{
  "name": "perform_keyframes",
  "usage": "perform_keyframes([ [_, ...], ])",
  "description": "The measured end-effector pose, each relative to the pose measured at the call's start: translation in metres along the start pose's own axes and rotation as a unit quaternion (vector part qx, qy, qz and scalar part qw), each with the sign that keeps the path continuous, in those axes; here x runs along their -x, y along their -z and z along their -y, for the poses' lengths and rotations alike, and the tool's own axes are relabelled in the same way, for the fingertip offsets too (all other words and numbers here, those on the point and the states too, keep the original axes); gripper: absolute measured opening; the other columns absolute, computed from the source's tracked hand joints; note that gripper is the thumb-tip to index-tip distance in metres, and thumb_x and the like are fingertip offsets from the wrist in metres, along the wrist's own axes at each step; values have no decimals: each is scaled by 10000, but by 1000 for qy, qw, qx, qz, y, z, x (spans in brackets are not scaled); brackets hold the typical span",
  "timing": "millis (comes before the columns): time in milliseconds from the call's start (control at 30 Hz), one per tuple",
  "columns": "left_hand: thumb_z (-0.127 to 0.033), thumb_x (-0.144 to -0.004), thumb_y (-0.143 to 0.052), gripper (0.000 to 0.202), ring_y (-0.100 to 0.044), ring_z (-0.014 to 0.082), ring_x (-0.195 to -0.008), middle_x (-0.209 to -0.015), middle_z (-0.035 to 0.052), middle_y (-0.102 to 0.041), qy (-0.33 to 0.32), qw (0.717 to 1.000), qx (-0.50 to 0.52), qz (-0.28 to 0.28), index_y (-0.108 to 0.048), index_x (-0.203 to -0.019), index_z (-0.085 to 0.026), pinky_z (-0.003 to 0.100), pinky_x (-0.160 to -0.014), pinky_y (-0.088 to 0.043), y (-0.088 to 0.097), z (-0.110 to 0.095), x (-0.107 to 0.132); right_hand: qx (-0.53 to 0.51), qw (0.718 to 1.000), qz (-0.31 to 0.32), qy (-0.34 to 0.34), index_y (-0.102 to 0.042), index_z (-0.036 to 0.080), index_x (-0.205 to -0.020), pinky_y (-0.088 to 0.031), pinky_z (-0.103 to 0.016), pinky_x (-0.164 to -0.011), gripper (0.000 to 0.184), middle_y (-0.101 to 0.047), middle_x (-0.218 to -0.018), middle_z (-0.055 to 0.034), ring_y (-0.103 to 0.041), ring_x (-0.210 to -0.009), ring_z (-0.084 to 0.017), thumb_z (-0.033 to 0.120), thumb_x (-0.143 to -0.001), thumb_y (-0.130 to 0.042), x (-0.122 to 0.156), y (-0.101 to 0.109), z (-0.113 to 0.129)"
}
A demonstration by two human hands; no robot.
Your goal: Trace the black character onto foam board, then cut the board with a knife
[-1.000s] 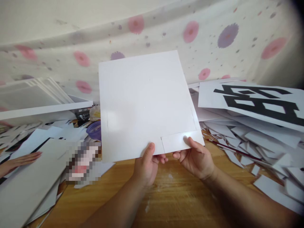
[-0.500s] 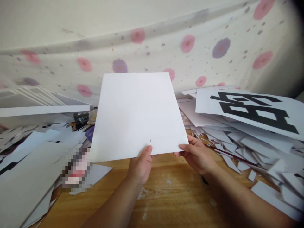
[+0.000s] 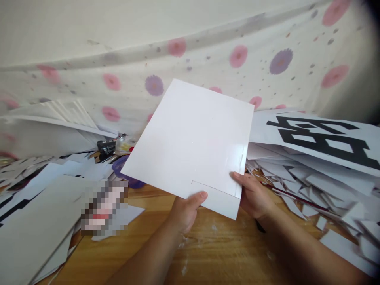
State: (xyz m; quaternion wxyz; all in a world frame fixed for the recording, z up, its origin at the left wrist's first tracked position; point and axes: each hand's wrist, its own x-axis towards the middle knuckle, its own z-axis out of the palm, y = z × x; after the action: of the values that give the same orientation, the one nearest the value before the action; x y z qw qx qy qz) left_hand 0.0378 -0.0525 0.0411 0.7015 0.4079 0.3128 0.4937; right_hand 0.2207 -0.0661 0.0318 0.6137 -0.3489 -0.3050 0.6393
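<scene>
A white foam board [image 3: 196, 134], roughly square, is held above the table, turned at an angle with its near edge sloping down to the right. A thin cut line, with a short stroke at its left end, runs near that edge. My left hand [image 3: 188, 209] grips the near edge, thumb on top and fingers hidden underneath. At the right edge, close to the near right corner, my right hand [image 3: 253, 194] pinches the board, its thumb on the top face and its fingers behind.
White sheets [image 3: 38, 213] and offcuts pile up on the left of the wooden table [image 3: 148, 241]. Right of me, scraps [image 3: 305, 190] lie under a paper with black printed characters [image 3: 320, 138]. Behind the board are a purple dish [image 3: 118, 166] and a flowered curtain [image 3: 246, 75].
The board has been rotated clockwise, its far edge now slanting down to the right. My right hand has shifted from the near edge to the right edge.
</scene>
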Motion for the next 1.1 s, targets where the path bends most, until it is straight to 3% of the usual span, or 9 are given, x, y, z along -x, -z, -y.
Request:
perform_keyframes([
  [233, -267, -660, -798, 487, -651, 214, -999, -1040, 65, -710, -55, 992, 70, -92, -646, -1115, -188, 316, -862, -531, 10, -11, -16, 110, 993, 0, 49, -676, 216, -823, -530, -366, -677, 279, -714, -835, -83, -650, -718, -220, 484, -744, -683, -4, 5, -9],
  [367, -167, -755, -698, 386, -633, 186, -1047, -1136, 51, -681, -70, 980, 107, -150, -640, -1134, -212, 263, -824, -540, 15, -21, -29, 273, 954, -37, 120, -598, 194, -969, -504, -324, -612, 389, -655, -759, -38, -614, -642, -176, 552, -832, -531, -8, 24, 3],
  [433, -140, -789, -653, 341, -627, 183, -1065, -1161, 44, -672, -78, 975, 102, -182, -650, -1120, -219, 262, -828, -543, 17, -22, -34, 437, 885, -90, 134, -563, 196, -1072, -490, -329, -624, 399, -630, -736, -27, -597, -628, -175, 525, -877, -450, -2, 36, 12],
  [567, -122, -811, -629, 286, -639, 154, -1030, -1145, 28, -678, -94, 964, 88, -234, -665, -1074, -228, 224, -795, -543, 18, -17, -39, 770, 623, -117, 71, -526, 209, -1271, -465, -384, -730, 535, -631, -1018, -121, -627, -862, -274, 422, -785, -594, 25, 49, 17],
  [600, -114, -811, -628, 270, -645, 145, -1011, -1125, 34, -685, -91, 962, 86, -241, -669, -1057, -217, 209, -785, -540, 17, -15, -39, 802, 585, -108, 52, -500, 211, -1318, -463, -396, -749, 596, -606, -1097, -147, -622, -924, -303, 412, -768, -612, 32, 50, 15],
  [667, -101, -808, -628, 237, -662, 141, -953, -1087, 54, -697, -73, 962, 79, -251, -677, -1023, -189, 202, -752, -545, 14, -11, -37, 823, 558, -100, 22, -458, 209, -1377, -465, -411, -762, 637, -580, -1154, -174, -618, -974, -332, 386, -779, -589, 42, 49, 9],
  [833, -120, -816, -630, 205, -685, 147, -802, -1047, 71, -706, -33, 963, 53, -263, -674, -1010, -173, 227, -643, -564, 11, -9, -15, 788, 606, -109, -14, -458, 221, -1400, -468, -453, -816, 611, -618, -1172, -173, -635, -983, -332, 203, -789, -463, 60, 63, 10],
  [1000, -92, -821, -613, 193, -685, 144, -748, -973, 75, -719, -3, 954, 19, -300, -662, -999, -149, 233, -636, -568, 33, -8, 25, 574, 808, -118, 69, -549, 251, -1328, -401, -401, -1007, 522, -575, -1327, -71, -523, -1217, -274, 280, -812, -477, 92, 87, 21],
  [1100, -121, -815, -634, 199, -685, 158, -691, -914, 62, -724, 68, 953, -8, -294, -645, -1009, -166, 261, -595, -570, 45, -5, 47, 421, 893, -144, 73, -647, 249, -1209, -430, -384, -980, 447, -616, -1275, -66, -552, -1177, -277, 353, -782, -565, 113, 91, 21],
])
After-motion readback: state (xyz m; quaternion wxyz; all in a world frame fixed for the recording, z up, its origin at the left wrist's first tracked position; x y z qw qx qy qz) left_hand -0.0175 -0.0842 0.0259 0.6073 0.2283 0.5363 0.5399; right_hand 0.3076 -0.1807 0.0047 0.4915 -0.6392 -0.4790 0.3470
